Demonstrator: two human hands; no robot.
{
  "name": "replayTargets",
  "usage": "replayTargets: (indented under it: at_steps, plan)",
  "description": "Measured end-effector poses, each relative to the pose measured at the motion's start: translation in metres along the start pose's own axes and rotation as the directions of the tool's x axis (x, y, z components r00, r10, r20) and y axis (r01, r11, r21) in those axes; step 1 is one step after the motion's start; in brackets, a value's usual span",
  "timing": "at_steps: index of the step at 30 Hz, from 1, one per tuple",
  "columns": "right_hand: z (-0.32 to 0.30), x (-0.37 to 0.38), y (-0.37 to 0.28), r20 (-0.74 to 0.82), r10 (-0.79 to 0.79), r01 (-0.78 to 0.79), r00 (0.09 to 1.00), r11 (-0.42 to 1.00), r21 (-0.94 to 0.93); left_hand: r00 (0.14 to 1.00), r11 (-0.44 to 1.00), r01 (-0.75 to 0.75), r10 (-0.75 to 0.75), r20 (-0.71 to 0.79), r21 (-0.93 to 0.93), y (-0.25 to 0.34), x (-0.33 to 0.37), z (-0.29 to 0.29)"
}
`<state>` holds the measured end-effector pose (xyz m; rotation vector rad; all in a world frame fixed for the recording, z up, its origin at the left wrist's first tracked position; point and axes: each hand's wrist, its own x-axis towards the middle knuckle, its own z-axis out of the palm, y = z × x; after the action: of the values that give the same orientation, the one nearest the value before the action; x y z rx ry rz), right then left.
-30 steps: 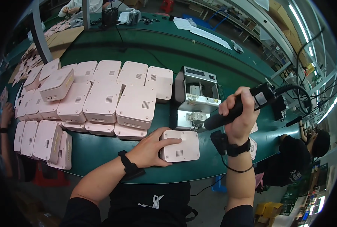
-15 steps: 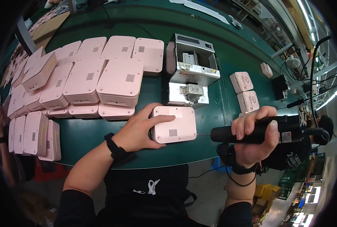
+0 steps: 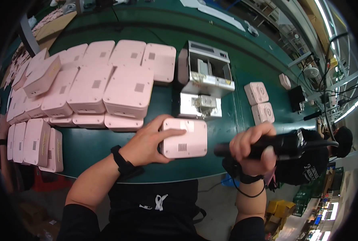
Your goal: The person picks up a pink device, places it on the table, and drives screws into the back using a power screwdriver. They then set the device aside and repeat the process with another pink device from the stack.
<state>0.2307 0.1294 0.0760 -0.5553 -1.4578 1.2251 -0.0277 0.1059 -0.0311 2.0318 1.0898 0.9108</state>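
Note:
My left hand [image 3: 144, 140] is closed around the left side of a pale pink plastic device housing [image 3: 195, 138], thumb and fingers at its edges and index finger across the top. The housing lies on the green bench with a slotted vent and corner holes facing up. My right hand [image 3: 253, 146] grips a black corded electric screwdriver [image 3: 281, 145], held sideways with its nose pointing left at the housing's right side. Motion blurs the screwdriver, and its bit cannot be made out. Beyond the housing stands a grey metal screw feeder [image 3: 206, 76].
Stacked pink housings [image 3: 128, 90] fill the bench's left side, with several more standing on edge [image 3: 37, 140] near the front. Two smaller pink units [image 3: 263, 112] lie to the right, near a black box [image 3: 297, 98]. The screwdriver's cable [image 3: 325, 143] runs off right.
The screwdriver in my right hand has shifted left, its nose closer to the housing. My left hand keeps its hold on the housing. The whole view has dropped slightly in the picture.

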Motion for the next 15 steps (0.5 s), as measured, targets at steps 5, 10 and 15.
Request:
replayTargets:
  at_steps: [5, 10, 15]
  plan:
    - [0.001, 0.027, -0.014, 0.132, -0.01, -0.005, 0.991, 0.994, 0.108, 1.0, 1.0, -0.029, 0.029, 0.008, 0.001, 0.002, -0.002, 0.0]
    - [0.027, 0.067, -0.016, -0.197, -0.104, 0.112, 0.975, 0.993, 0.031, 1.0, 0.999, -0.025, 0.026, -0.008, 0.03, 0.004, -0.004, -0.001]
    - [0.035, 0.087, 0.001, -0.283, -0.167, 0.13, 0.945, 0.981, -0.144, 1.0, 1.0, 0.006, -0.006, -0.03, 0.0, 0.004, -0.005, -0.002]
